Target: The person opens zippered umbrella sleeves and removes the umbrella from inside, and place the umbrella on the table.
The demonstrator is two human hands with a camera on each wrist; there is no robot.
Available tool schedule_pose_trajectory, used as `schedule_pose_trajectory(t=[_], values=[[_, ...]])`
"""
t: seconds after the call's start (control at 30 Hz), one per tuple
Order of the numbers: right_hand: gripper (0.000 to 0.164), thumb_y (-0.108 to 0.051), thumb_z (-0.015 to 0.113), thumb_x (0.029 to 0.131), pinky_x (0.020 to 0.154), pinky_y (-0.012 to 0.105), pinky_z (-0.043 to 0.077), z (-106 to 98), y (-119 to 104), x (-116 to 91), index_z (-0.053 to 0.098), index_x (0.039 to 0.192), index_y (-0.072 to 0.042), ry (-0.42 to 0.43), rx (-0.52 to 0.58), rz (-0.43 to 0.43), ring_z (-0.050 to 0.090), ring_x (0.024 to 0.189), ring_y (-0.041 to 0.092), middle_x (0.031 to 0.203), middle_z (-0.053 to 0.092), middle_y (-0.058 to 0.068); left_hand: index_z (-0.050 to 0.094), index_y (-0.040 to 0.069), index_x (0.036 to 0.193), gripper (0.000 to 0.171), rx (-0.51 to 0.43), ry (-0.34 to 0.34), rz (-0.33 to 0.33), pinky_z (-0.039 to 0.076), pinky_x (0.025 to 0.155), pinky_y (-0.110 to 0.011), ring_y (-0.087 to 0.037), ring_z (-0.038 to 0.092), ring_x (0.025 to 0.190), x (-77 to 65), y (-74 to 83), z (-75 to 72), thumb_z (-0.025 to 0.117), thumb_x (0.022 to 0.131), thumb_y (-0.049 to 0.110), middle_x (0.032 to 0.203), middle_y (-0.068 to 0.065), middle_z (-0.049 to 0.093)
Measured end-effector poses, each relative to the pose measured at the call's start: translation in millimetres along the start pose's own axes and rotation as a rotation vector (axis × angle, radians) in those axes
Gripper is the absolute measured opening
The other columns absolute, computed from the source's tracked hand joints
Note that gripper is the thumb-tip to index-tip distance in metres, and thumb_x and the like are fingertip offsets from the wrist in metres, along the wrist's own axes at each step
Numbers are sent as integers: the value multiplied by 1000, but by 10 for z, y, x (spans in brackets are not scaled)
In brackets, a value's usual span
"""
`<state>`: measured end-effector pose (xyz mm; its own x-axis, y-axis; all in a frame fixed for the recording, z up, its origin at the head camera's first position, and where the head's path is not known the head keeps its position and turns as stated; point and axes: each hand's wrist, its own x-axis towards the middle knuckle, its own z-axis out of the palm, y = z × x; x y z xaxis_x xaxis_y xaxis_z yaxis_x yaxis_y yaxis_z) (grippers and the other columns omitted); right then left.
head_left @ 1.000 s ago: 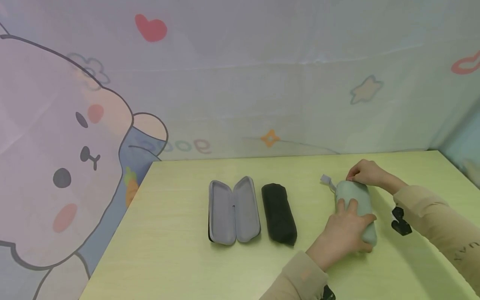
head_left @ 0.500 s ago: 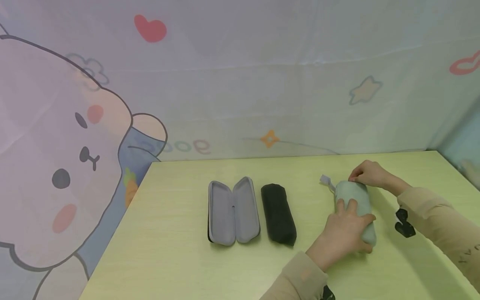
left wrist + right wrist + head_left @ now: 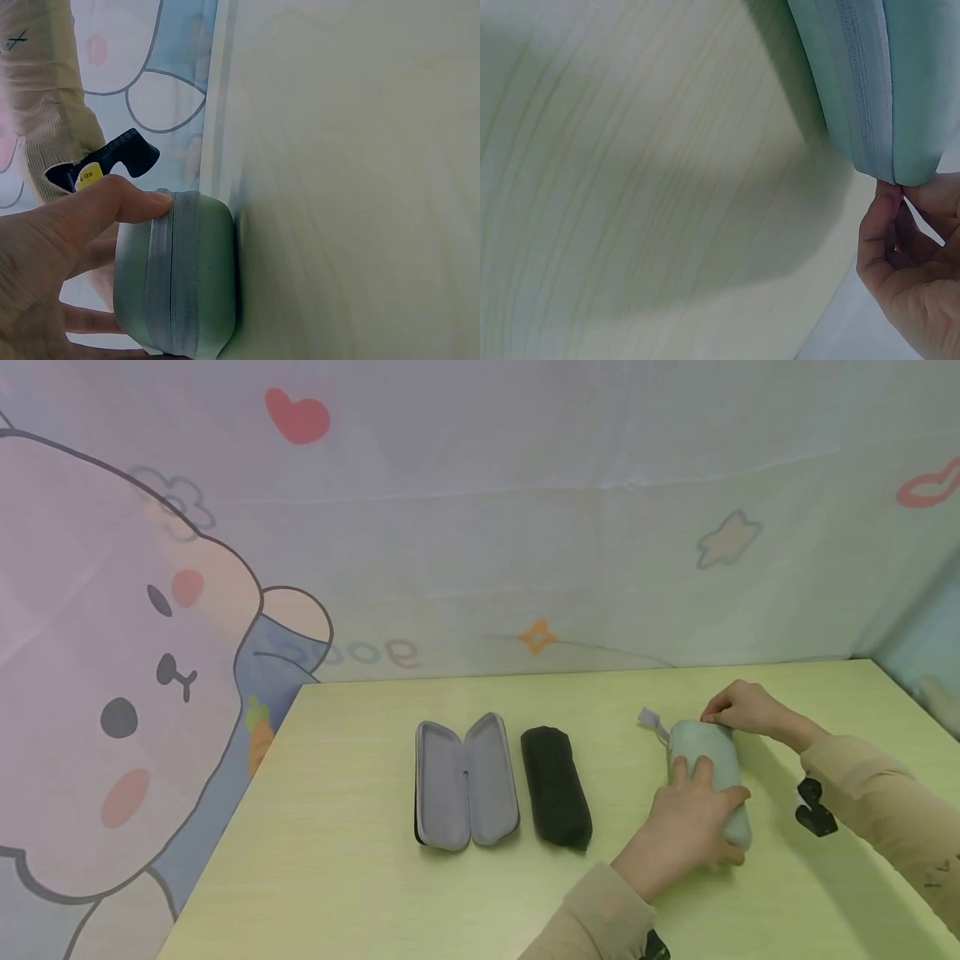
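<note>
A mint-green zippered case [image 3: 712,749] lies lengthwise on the right of the table, its grey zipper band [image 3: 174,270] running round the side. My left hand [image 3: 686,827] grips the near part, fingers spread over its top and thumb on the near end. In the left wrist view the thumb [image 3: 131,199] presses by the zipper band. At the far end, my right hand [image 3: 742,706] pinches at the zipper line with thumb and forefinger; the pull itself is hidden between the fingertips. A pale grey strap [image 3: 652,722] sticks out from the case's far left corner.
Left of centre, a grey-lined hard case [image 3: 467,785] lies spread open. Beside it sits a black elongated pouch [image 3: 556,787], between that case and the mint-green one. A printed cloth [image 3: 480,552] hangs behind the table's far edge.
My right hand has shifted slightly to the right along the far end of the mint-green case. The left hand and the case stay in place.
</note>
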<state>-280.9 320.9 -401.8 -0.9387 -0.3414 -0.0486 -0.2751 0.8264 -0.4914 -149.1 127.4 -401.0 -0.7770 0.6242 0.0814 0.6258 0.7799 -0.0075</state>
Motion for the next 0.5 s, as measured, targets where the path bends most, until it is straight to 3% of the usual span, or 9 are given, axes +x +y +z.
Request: schedule_pose_trajectory(t=[0.5], values=[[21, -10, 58, 92, 59, 29, 43, -35, -9, -66, 72, 96, 5, -28, 14, 65, 53, 67, 14, 80, 70, 7, 53, 49, 127, 63, -4, -17, -16, 40, 55, -17, -14, 41, 110, -12, 18, -12, 73, 70, 64, 123, 6, 45]])
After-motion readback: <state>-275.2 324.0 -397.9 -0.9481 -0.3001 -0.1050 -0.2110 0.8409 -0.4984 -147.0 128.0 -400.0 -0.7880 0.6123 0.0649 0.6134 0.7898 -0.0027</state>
